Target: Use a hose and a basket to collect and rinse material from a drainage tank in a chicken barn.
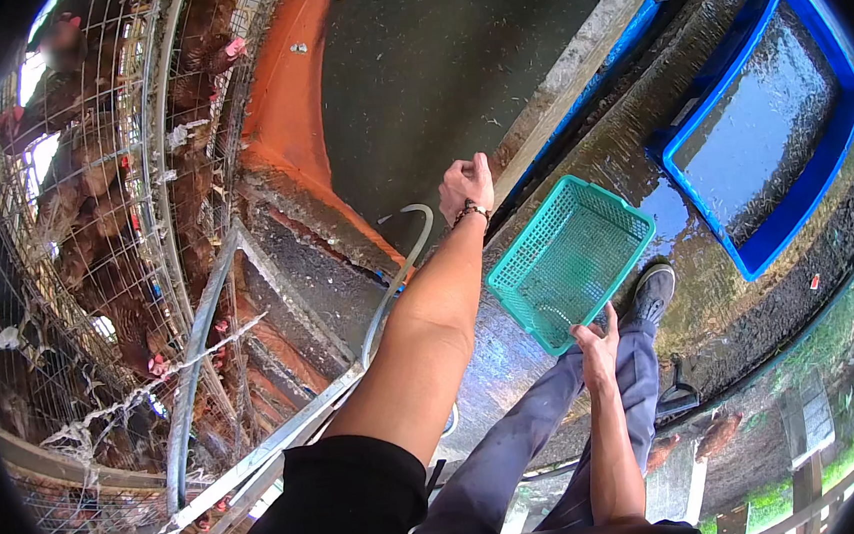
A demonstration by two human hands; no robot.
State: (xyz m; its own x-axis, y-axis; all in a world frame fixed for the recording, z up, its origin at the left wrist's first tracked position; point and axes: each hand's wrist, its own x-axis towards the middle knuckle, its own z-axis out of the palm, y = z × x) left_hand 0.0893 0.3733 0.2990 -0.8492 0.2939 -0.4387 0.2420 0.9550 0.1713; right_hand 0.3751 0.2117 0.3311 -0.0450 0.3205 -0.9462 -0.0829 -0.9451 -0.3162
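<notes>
My right hand (598, 344) grips the near rim of a green plastic mesh basket (571, 263), tilted over the wet floor in front of my legs. No contents can be made out in the basket. My left hand (466, 187), with a beaded bracelet at the wrist, is curled into a fist. It hovers by the wooden beam at the edge of a tarp-lined pond (427, 79) of murky water. Nothing shows in that fist, though its inside is hidden. Tiny pale slivers, perhaps small fish, dot the pond.
On the right a blue plastic tub (806, 214) holds water and many small dark fish-like shapes. A wooden beam (568, 52) borders the pond beside orange tarp (281, 90). A pale hose (398, 277) curves into the water. Caged brown hens (97, 180) stand at left.
</notes>
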